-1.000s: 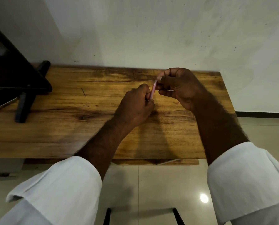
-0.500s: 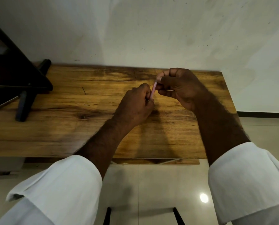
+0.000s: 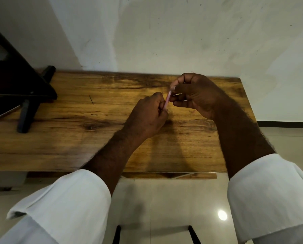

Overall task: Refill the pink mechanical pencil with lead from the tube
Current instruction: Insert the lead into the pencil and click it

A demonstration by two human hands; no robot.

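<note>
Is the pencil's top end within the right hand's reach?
Likely yes: right hand fingers pinch the pink pencil at its top; left hand grips only lower down.

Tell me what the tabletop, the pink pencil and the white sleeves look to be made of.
Brown rectangular tabletop: wood or a wood-look laminate, going by grain streaks and a dark knot; low sheen. Slim pink mechanical pencil, gripped by the left hand and pinched by the right hand: probably smooth plastic, though little shows. White sleeves: matt woven cloth, creased at the folded cuffs.
</note>
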